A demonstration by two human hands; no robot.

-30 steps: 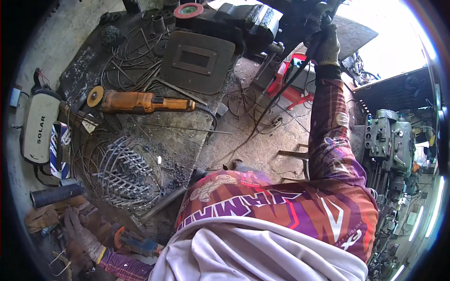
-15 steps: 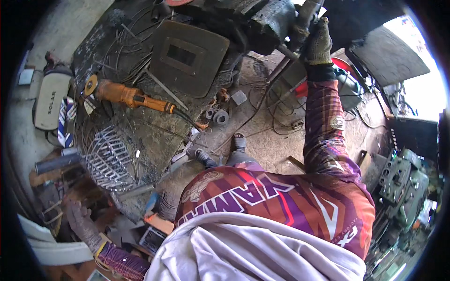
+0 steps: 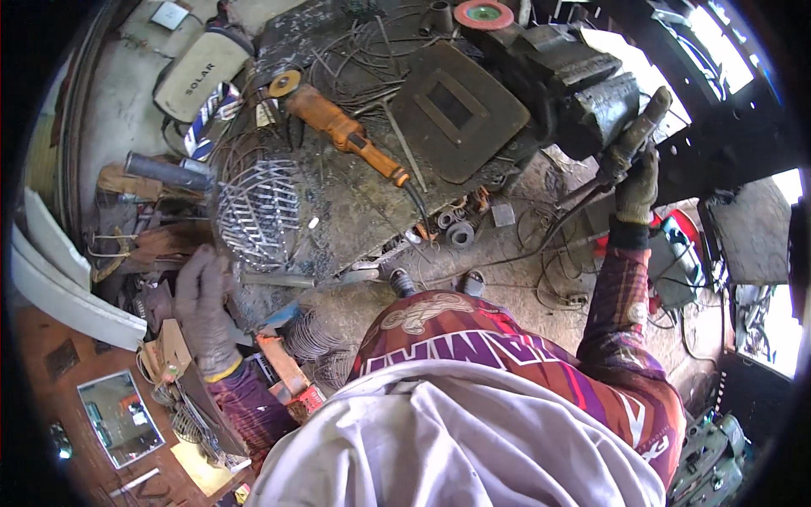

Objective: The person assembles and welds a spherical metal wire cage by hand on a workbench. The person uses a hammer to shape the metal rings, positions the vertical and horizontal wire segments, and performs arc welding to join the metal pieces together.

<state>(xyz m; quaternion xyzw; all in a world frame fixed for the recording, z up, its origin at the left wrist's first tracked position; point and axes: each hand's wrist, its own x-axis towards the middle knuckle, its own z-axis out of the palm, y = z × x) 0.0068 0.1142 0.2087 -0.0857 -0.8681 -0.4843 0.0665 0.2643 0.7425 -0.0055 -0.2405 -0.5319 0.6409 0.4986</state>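
Observation:
My right hand [image 3: 637, 188], in a knitted glove, is at the far right beside a dark bench vise [image 3: 606, 110]. Its fingers look closed round the lower part of a thick brownish handle [image 3: 639, 131], from which a dark cable seems to run down; the fingertips are partly hidden. At the left, my gloved left hand [image 3: 203, 308] is held out with fingers stretched, holding nothing. It is nearest a heap of short bright metal bars [image 3: 258, 211] on the worktable [image 3: 338, 224]. An orange angle grinder [image 3: 338, 131] lies there, beside a dark welding face shield [image 3: 456, 114].
A pink grinding disc [image 3: 487, 14] is near the vise. Pipe pieces [image 3: 169, 169] and a light case [image 3: 203, 72] are at the left. Metal rings [image 3: 459, 234] sit by the table edge. Cables [image 3: 549, 287] trail over the floor. Coiled wire [image 3: 317, 338] lies below the table.
The view has turned, so the table and tools appear farther right. My left hand has risen and come inward. My right hand appears lower beside the vise, with its fingers more curled.

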